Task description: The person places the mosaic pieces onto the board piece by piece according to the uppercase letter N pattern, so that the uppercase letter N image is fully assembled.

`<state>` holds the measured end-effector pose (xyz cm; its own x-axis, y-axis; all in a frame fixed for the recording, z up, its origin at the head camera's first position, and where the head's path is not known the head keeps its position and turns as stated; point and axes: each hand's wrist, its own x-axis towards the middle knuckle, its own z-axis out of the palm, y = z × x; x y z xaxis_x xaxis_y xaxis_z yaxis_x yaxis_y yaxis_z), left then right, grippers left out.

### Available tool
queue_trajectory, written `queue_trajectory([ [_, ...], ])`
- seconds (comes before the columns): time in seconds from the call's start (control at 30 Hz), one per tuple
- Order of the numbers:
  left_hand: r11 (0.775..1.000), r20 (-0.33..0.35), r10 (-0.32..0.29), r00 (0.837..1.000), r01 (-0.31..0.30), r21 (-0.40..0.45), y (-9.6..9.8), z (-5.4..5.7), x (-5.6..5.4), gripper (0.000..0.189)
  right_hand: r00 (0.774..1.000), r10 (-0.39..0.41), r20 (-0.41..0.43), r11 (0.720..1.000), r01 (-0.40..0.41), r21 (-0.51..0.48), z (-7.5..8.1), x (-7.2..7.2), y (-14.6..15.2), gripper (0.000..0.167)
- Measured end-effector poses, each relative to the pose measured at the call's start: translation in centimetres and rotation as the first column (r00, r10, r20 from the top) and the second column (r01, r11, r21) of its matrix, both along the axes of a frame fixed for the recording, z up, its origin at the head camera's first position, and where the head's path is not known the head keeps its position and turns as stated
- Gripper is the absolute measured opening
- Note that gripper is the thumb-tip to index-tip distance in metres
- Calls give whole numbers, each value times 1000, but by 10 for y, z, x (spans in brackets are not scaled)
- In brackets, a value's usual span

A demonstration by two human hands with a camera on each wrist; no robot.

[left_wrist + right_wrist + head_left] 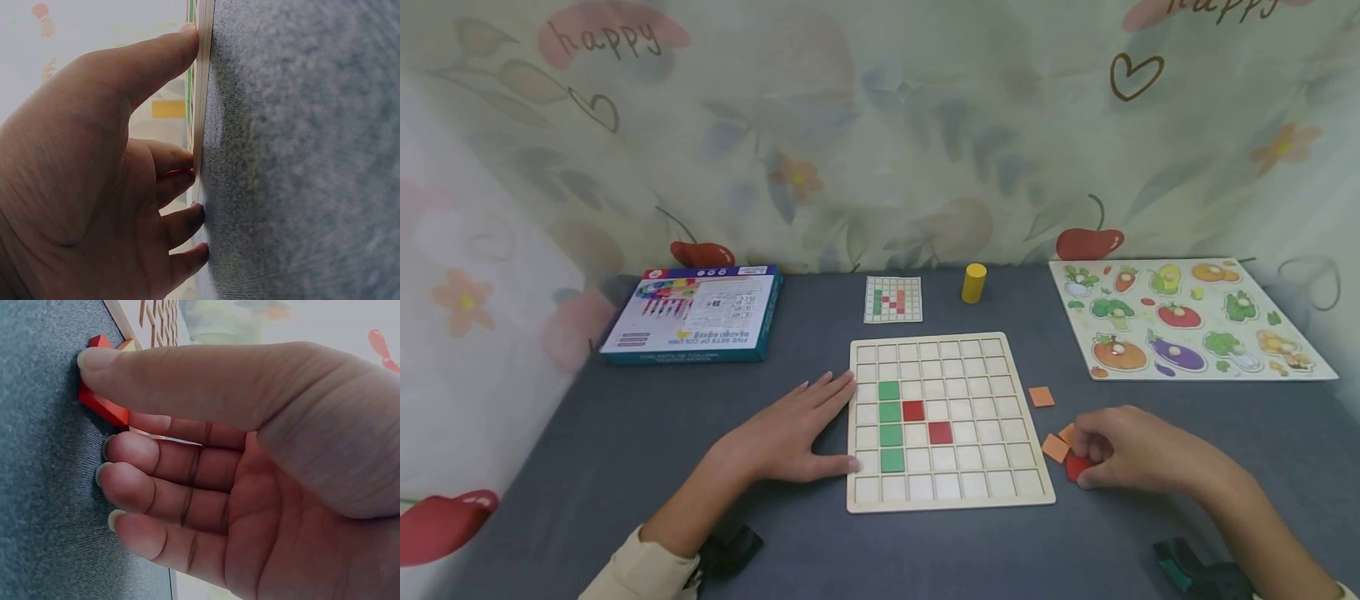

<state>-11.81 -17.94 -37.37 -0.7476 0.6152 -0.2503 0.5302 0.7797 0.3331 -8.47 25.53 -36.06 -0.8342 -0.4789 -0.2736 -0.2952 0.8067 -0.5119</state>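
Observation:
A wooden grid board (951, 492) lies flat, with a column of several green tiles (891, 435) and two red tiles (940, 432) in its cells. Along its left edge my left hand (793, 429) rests with fingers straight, thumb and fingertips touching the rim; the left wrist view shows this hand (106, 162) against the board's side (201, 94). To the board's right, my right hand (1138, 450) pinches a loose red tile (1077, 467) on the table. Thumb and index hold that tile (103, 409) in the right wrist view. Orange tiles (1055, 448) lie beside it, one (1041, 397) apart.
Behind the board lie a small pattern card (892, 300) with coloured squares and a standing yellow cylinder (973, 283). A flat box (692, 317) is at the back left. A vegetable picture board (1195, 321) lies at the back right, before a printed cloth backdrop (880, 125).

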Motion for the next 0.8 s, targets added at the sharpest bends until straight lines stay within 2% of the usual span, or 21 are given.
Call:
queue_trajectory([
  [0.2,1000,-4,-3,1000,3,1,0,0,0,102,1000,22,20,999,-21,-45,1,1,-1,29],
  [0.47,1000,-5,-3,1000,3,0,0,0,0,102,996,56,63,981,-44,-188,2,-2,1,13],
  [0.63,1000,0,-2,1000,2,5,0,1,0,101,989,3,146,966,35,-257,5,-3,-1,9],
  [0.8,1000,-1,-4,1000,4,8,0,1,0,101,978,-50,205,949,111,-296,6,-2,-5,11],
])
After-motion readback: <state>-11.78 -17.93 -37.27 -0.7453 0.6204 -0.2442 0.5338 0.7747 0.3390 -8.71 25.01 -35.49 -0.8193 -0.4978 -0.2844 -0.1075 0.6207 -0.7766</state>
